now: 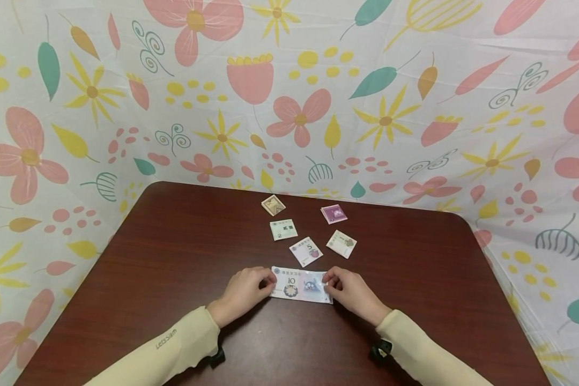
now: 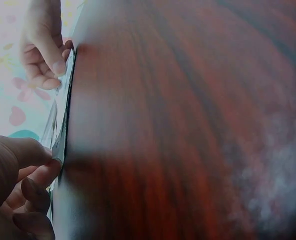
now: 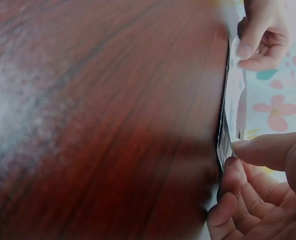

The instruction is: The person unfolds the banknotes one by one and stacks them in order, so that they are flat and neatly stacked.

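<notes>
A pale play banknote (image 1: pixel 301 284) printed with a 10 and a blue cartoon figure lies flat-on to the head camera, close to the tabletop. Its left end is pinched between thumb and fingers of my left hand (image 1: pixel 245 292). My right hand (image 1: pixel 354 292) pinches the right end the same way. In the left wrist view the banknote (image 2: pixel 63 107) appears edge-on, with the left hand (image 2: pixel 23 182) near and the right hand beyond. The right wrist view shows the banknote (image 3: pixel 232 95) edge-on too, its near end between the right hand's (image 3: pixel 262 185) thumb and fingers.
Beyond the banknote lie several folded notes: a white one with a 5 (image 1: pixel 306 251), one with a 2 (image 1: pixel 283 229), a brownish one (image 1: pixel 273 205), a purple one (image 1: pixel 334 214) and a pale green one (image 1: pixel 341 244). A flower-patterned cloth (image 1: pixel 299 155) borders the dark wooden table (image 1: pixel 173 241).
</notes>
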`<state>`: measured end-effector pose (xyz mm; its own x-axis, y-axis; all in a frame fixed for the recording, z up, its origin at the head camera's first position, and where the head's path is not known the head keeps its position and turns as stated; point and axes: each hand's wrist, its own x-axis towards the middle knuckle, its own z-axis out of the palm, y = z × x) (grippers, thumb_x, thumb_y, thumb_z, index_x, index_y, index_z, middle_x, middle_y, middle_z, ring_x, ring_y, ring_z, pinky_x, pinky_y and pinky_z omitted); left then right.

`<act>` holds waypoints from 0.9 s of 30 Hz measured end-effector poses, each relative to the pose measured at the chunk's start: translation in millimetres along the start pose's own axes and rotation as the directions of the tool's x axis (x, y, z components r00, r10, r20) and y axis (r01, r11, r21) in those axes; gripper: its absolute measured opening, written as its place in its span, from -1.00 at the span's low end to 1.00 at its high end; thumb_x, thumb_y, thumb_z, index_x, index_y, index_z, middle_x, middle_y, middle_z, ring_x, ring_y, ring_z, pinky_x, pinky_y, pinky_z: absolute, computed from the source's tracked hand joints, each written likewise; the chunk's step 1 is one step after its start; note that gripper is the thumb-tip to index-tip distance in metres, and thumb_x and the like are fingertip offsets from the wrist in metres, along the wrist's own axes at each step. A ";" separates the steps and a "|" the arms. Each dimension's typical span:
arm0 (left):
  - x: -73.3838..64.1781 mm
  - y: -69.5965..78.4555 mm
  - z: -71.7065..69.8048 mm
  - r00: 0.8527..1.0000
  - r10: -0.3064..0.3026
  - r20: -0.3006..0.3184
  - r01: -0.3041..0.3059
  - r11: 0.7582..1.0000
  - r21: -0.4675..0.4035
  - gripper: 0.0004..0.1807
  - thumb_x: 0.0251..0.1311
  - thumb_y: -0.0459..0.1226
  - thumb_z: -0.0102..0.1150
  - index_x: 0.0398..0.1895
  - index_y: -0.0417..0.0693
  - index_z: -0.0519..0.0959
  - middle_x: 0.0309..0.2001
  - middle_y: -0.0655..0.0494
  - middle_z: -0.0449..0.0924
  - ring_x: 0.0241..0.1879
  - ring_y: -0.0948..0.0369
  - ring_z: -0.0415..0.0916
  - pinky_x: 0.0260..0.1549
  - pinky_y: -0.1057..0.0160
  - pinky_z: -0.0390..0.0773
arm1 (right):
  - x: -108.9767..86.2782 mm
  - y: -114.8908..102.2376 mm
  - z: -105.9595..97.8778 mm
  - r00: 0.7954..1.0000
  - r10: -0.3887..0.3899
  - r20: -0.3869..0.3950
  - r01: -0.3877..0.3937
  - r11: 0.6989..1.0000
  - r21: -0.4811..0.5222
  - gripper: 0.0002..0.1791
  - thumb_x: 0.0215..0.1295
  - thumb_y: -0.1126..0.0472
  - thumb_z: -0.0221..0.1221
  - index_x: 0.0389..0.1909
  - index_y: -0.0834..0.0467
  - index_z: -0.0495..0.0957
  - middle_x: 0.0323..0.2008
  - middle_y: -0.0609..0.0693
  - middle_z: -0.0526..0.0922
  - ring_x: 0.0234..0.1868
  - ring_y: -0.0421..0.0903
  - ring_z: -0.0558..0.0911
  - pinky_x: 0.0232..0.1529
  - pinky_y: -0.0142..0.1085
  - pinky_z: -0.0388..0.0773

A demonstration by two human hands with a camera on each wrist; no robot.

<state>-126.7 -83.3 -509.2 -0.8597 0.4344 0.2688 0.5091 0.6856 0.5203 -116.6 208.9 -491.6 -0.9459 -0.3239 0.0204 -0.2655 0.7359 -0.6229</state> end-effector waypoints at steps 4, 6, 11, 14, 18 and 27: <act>0.2 0.2 0.8 1.000 -0.003 -0.004 0.003 1.000 0.005 -0.93 0.19 -0.34 0.43 -0.34 0.04 0.74 -0.40 0.28 0.65 -0.41 0.29 0.61 -0.43 0.23 0.56 | 0.8 0.7 1.0 1.000 0.004 -0.007 -0.004 1.000 -0.004 -0.88 0.27 0.38 0.33 -0.24 0.15 0.63 -0.43 -0.18 0.62 -0.44 -0.32 0.50 -0.34 -0.38 0.49; 0.2 0.2 1.0 1.000 -0.002 -0.009 0.002 1.000 0.007 -0.93 0.19 -0.34 0.43 -0.33 0.04 0.74 -0.38 0.27 0.66 -0.40 0.27 0.63 -0.43 0.22 0.57 | 0.8 0.8 0.9 1.000 0.004 -0.009 -0.004 1.000 -0.003 -0.88 0.27 0.38 0.33 -0.23 0.15 0.63 -0.43 -0.17 0.62 -0.44 -0.32 0.50 -0.34 -0.38 0.49; 0.3 0.6 1.2 1.000 0.007 -0.025 -0.007 1.000 0.015 -0.93 0.19 -0.33 0.43 -0.31 0.04 0.75 -0.36 0.25 0.68 -0.38 0.24 0.66 -0.41 0.21 0.59 | 0.6 0.7 0.4 1.000 0.006 -0.014 -0.006 1.000 -0.003 -0.88 0.27 0.38 0.32 -0.23 0.15 0.62 -0.43 -0.17 0.61 -0.44 -0.31 0.50 -0.34 -0.38 0.49; 0.2 0.5 1.5 1.000 0.007 -0.025 -0.007 1.000 0.019 -0.94 0.20 -0.32 0.44 -0.30 0.04 0.76 -0.35 0.25 0.68 -0.37 0.24 0.67 -0.41 0.20 0.60 | 0.8 0.9 0.8 1.000 0.008 -0.014 -0.008 1.000 -0.004 -0.88 0.27 0.38 0.32 -0.23 0.15 0.62 -0.43 -0.17 0.61 -0.44 -0.31 0.50 -0.34 -0.38 0.48; -0.1 -0.5 1.6 1.000 0.005 -0.007 -0.005 1.000 0.022 -0.94 0.21 -0.31 0.44 -0.28 0.04 0.76 -0.33 0.24 0.69 -0.36 0.24 0.67 -0.41 0.20 0.59 | 1.3 0.8 1.8 1.000 0.005 -0.013 -0.005 1.000 -0.007 -0.89 0.27 0.39 0.32 -0.23 0.17 0.63 -0.43 -0.17 0.61 -0.43 -0.31 0.50 -0.34 -0.38 0.49; 3.9 0.5 0.0 1.000 0.004 0.028 -0.006 0.999 0.051 -0.93 0.24 -0.31 0.39 -0.32 0.09 0.74 -0.39 0.29 0.62 -0.42 0.29 0.57 -0.44 0.19 0.55 | 2.2 -1.3 3.7 1.000 0.026 -0.014 -0.026 0.999 -0.038 -0.88 0.25 0.37 0.34 -0.25 0.14 0.64 -0.45 -0.20 0.58 -0.43 -0.33 0.47 -0.33 -0.38 0.47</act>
<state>-129.8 -81.3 -508.0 -0.8560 0.4537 0.2480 0.5155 0.7120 0.4768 -117.6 205.0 -493.7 -0.9548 -0.2968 0.0152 -0.2475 0.7659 -0.5934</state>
